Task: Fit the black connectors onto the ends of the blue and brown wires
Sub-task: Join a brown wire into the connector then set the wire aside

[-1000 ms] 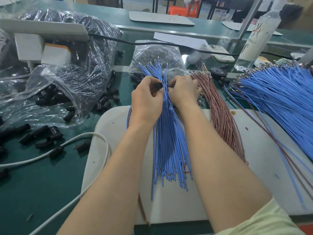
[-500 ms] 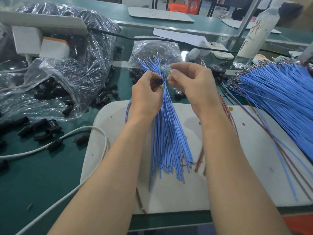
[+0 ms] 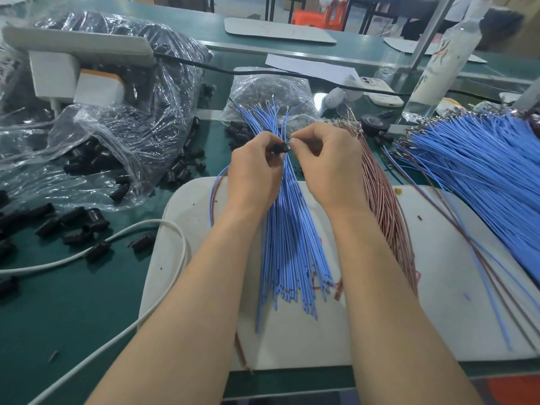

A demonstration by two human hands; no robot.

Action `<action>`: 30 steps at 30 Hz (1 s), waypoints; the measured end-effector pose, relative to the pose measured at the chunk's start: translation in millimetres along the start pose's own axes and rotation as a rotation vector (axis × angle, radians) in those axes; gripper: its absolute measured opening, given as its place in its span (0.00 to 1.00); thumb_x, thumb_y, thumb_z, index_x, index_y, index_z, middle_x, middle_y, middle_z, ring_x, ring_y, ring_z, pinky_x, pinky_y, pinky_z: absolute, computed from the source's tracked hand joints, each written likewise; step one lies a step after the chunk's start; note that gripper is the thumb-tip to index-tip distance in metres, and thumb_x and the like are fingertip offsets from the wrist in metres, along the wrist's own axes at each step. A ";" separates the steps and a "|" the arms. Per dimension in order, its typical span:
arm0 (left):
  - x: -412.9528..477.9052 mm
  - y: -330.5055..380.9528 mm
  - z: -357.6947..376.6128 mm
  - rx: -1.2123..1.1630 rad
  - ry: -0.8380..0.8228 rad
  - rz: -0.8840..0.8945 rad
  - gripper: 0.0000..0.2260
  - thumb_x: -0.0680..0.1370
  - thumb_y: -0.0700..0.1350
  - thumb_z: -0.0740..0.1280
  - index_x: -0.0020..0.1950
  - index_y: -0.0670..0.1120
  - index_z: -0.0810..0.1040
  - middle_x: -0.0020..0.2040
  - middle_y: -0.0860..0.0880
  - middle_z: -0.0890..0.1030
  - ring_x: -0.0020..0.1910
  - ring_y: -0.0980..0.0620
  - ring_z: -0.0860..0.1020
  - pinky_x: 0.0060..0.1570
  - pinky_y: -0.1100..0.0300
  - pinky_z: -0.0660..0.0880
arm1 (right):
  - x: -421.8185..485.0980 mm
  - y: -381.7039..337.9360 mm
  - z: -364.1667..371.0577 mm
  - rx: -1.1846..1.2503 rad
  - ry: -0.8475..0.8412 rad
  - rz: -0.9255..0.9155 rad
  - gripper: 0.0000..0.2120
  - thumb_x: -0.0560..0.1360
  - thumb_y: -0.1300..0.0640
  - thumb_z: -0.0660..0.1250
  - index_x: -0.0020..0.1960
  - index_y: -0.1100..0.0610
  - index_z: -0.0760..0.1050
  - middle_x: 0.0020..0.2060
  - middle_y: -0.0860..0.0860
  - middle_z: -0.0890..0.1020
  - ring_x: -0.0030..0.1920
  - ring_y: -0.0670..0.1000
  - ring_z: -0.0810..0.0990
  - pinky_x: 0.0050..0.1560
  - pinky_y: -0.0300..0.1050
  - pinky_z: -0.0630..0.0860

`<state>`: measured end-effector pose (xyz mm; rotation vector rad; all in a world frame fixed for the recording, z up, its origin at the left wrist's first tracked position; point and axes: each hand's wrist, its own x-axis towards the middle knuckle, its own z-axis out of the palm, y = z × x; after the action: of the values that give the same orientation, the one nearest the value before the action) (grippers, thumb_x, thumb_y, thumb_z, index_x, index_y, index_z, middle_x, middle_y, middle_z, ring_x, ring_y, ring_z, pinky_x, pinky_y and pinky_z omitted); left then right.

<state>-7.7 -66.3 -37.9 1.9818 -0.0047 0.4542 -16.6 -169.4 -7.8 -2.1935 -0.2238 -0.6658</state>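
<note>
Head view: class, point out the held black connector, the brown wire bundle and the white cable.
black connector (image 3: pixel 279 148), head view, its visible dark body.
brown wire bundle (image 3: pixel 382 206), head view, mid-length.
white cable (image 3: pixel 152 222), head view, top of its bend.

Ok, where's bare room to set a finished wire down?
Free: the white mat between the brown bundle and the stray wires trailing from the big blue pile; also the green bench inside the white cable's loop. Crowded: loose black connectors and plastic bags at far left, blue bundle mid-mat.
</note>
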 end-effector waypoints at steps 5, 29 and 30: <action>-1.0 -1.0 0.0 0.144 -0.008 0.117 0.08 0.76 0.40 0.65 0.52 0.46 0.82 0.47 0.51 0.83 0.47 0.50 0.78 0.51 0.56 0.75 | 0.8 2.3 -0.4 -0.023 -0.002 0.017 0.04 0.73 0.63 0.68 0.45 0.60 0.82 0.34 0.47 0.79 0.38 0.45 0.79 0.45 0.35 0.74; -3.4 3.5 -7.5 0.255 -0.160 0.250 0.07 0.77 0.44 0.67 0.52 0.46 0.83 0.44 0.49 0.83 0.48 0.45 0.72 0.52 0.53 0.68 | 3.1 27.2 -9.9 0.372 -0.177 0.302 0.04 0.74 0.64 0.69 0.42 0.58 0.80 0.33 0.50 0.81 0.31 0.40 0.78 0.39 0.34 0.78; -3.3 3.0 -7.5 0.254 -0.155 0.250 0.07 0.77 0.44 0.67 0.52 0.46 0.83 0.44 0.50 0.83 0.47 0.46 0.71 0.52 0.53 0.68 | 2.9 27.1 -8.9 0.392 -0.179 0.311 0.03 0.74 0.64 0.69 0.42 0.59 0.80 0.33 0.50 0.81 0.31 0.39 0.78 0.38 0.33 0.77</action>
<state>-13.7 -61.7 -33.6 2.2742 -0.3090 0.4786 -7.5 -194.1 -19.4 -1.8539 -0.0906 -0.2284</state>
